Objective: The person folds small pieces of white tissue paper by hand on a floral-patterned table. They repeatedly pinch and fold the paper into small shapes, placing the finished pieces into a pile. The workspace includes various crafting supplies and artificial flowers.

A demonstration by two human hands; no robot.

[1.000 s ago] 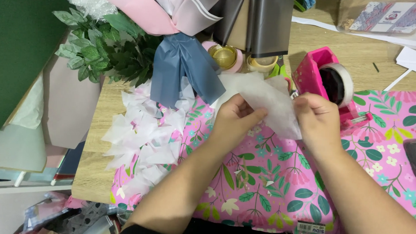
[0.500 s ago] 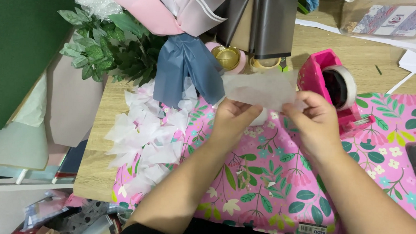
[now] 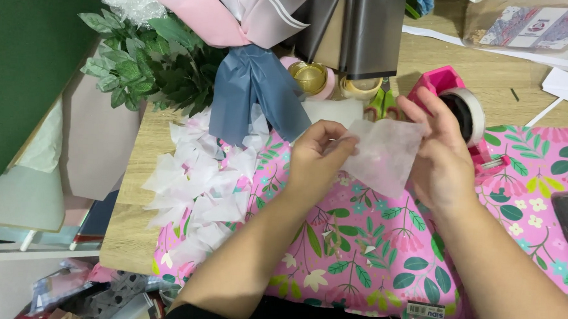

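Two hands meet over the middle of the frame, sharing one thin, translucent white sheet (image 3: 385, 155). The left hand (image 3: 315, 160) pinches the sheet's left edge between thumb and fingers pressed together, while the right hand (image 3: 438, 152) holds its right side, thumb in front and fingers (image 3: 418, 106) loosely spread behind it. That sheet hangs just above a pink floral mat (image 3: 369, 257) (leaves and blossoms printed all over it) that covers the lower centre and right of the wooden tabletop (image 3: 127, 229). At centre left, a heap of folded white paper pieces (image 3: 195, 188) lies partly on the mat and partly on bare wood. Just behind the right hand, at upper right, stands a pink tape dispenser (image 3: 456, 99). A blue-grey ribbon bow (image 3: 252, 89) hangs at upper centre, beside green leafy sprigs (image 3: 142, 66) at upper left.
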